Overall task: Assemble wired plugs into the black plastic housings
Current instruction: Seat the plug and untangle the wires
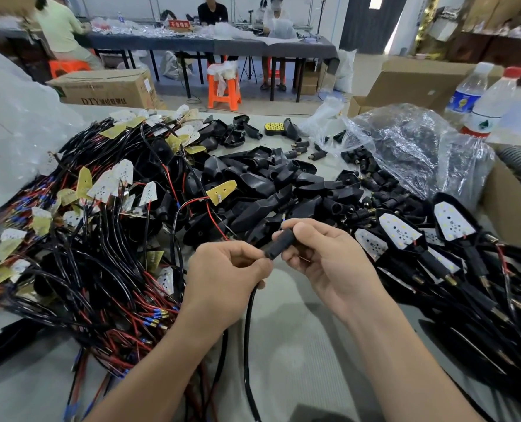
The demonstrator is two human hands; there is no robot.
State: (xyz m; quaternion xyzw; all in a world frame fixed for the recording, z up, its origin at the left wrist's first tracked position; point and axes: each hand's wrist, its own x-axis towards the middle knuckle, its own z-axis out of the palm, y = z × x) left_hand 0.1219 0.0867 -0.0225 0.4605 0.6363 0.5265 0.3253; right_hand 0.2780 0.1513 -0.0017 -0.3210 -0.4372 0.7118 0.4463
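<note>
1. Head view: just in front of the housing pile [268, 184], the right hand [326, 257] pinches a black plug [280, 243] between thumb and fingertips, probably to steady it.
2. The left hand [228, 269], fingers curled, grips the cable [247, 330] right behind the plug, likely to feed it through.
3. Left of the pile lie loose wires [101, 254]; right of it are finished units [420, 239].

I can't see where the black cable [247, 345] enters the black plug sleeve [280, 243]; my left hand [225, 269] covers that joint. My right hand [323, 257] hides the sleeve's far end. The cable's lower run leaves the bottom edge.
</note>
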